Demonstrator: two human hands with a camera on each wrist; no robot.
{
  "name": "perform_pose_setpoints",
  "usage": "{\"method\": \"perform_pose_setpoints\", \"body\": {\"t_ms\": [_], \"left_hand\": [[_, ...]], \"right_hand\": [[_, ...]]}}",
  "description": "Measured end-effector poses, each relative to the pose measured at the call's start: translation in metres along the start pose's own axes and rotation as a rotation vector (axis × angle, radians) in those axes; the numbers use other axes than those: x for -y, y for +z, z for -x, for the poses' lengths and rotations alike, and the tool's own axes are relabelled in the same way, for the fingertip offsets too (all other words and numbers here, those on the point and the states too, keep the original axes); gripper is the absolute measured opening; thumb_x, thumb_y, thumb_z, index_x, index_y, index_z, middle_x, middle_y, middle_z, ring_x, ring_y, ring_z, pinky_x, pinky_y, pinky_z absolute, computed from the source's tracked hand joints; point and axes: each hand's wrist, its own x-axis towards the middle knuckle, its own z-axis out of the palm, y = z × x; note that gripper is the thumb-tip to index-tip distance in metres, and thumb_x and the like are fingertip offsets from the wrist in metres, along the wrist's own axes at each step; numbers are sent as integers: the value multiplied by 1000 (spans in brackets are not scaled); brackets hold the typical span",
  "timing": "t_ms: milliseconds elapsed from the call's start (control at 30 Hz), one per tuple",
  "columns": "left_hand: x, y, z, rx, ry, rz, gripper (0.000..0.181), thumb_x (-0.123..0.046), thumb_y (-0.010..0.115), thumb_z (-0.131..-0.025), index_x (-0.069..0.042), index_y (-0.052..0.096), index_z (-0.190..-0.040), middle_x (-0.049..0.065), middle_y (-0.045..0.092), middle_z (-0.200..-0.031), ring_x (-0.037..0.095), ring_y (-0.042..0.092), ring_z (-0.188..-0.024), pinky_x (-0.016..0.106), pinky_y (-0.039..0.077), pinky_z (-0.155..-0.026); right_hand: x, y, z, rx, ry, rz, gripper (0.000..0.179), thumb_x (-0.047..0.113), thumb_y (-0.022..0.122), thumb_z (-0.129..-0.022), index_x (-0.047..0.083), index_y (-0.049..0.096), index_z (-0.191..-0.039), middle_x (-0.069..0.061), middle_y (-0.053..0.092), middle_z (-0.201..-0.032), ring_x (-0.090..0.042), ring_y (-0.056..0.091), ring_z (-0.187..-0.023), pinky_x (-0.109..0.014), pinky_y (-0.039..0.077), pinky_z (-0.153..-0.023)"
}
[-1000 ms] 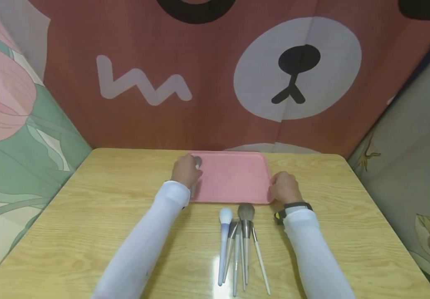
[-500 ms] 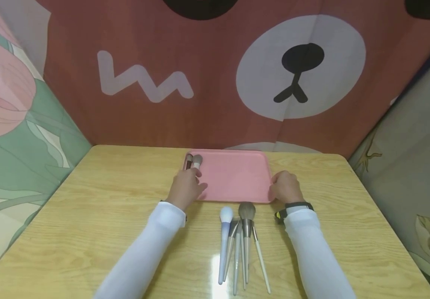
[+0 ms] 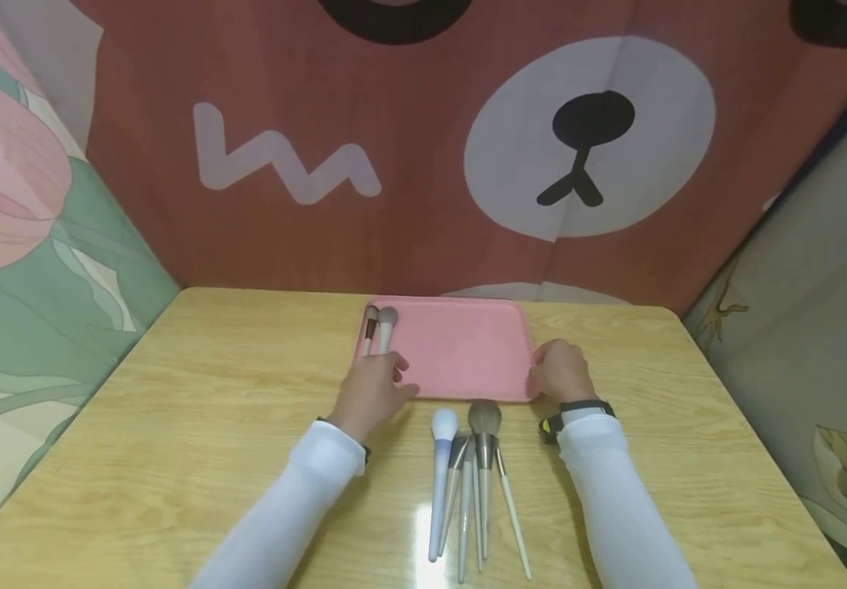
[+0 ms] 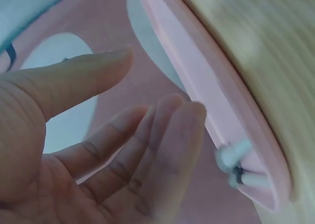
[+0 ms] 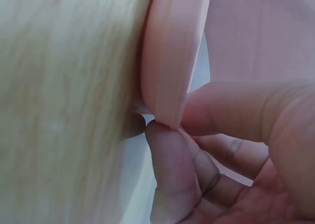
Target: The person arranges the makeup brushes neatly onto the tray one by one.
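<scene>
Two makeup brushes, one with a dark ferrule (image 3: 371, 324) and one with a grey head (image 3: 388, 317), lie side by side at the left end of a pink tray (image 3: 460, 348). Over the tray's front left corner is my left hand (image 3: 371, 388), fingers loosely bent and parted from the thumb, holding nothing; it hides the lower handles in the head view. The handle ends (image 4: 236, 155) show inside the rim in the left wrist view. My right hand (image 3: 563, 370) pinches the tray's right rim near the front corner, thumb (image 5: 211, 108) on one side and fingers on the other.
In front of the tray, several more makeup brushes lie bunched on the wooden table (image 3: 246, 474), among them a white-headed one (image 3: 443, 425) and a large grey-brown one (image 3: 484, 419). A brown bear-print cloth (image 3: 283, 245) hangs behind the table.
My left hand let go of the grey-headed brush on the tray and drew back toward the front, uncovering both brush heads. My right hand stayed on the tray's rim.
</scene>
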Motion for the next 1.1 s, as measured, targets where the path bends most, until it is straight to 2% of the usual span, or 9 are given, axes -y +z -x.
{"method": "perform_pose_setpoints", "body": {"t_ms": [100,233,400,533,633,900,1100], "left_hand": [[-7,4,9,21,61,11,35,-21,85,-88,0,74,-115,16,79,-102,30,76,-92,43,63,-80],[-12,10,25,80,95,-22,35,-25,87,-86,-3,76,-111,12,78,-95,23,73,-84,38,61,-73],[-15,18,44,149,127,-79,34,-32,89,-83,-6,76,-101,5,76,-87,14,64,-68,31,54,-60],[-16,24,54,199,166,-94,33,-35,89,-82,-8,75,-94,2,73,-80,9,55,-59,25,47,-53],[-17,27,57,216,181,-101,35,-36,90,-81,-8,74,-94,0,71,-77,8,52,-57,23,44,-51],[-17,24,56,210,159,-81,34,-32,91,-81,-7,72,-94,1,70,-79,10,54,-61,25,45,-54],[-15,18,55,211,140,-78,26,-24,89,-82,-8,69,-86,-1,64,-72,11,52,-60,25,44,-53]], "right_hand": [[-1,1,1,-15,-11,6,9,-4,69,-75,2,72,-82,-11,66,-78,-23,57,-70,-27,44,-56],[-1,3,0,-9,-14,12,10,-4,70,-72,3,71,-80,-11,66,-77,-24,57,-70,-28,44,-56],[0,3,-1,3,-6,11,11,-4,72,-71,3,71,-79,-10,65,-76,-24,57,-71,-28,44,-56],[-1,3,-2,5,3,7,12,-3,74,-71,3,72,-82,-10,65,-77,-25,57,-72,-28,45,-56],[-2,2,-2,1,0,13,13,-2,74,-71,3,72,-83,-10,65,-79,-25,57,-73,-29,45,-57],[-3,2,-3,2,7,15,13,-2,74,-72,3,72,-84,-10,63,-80,-25,56,-74,-29,43,-57],[-1,1,-3,7,4,21,11,-2,74,-71,4,71,-80,-8,61,-76,-24,54,-72,-28,42,-56]]}}
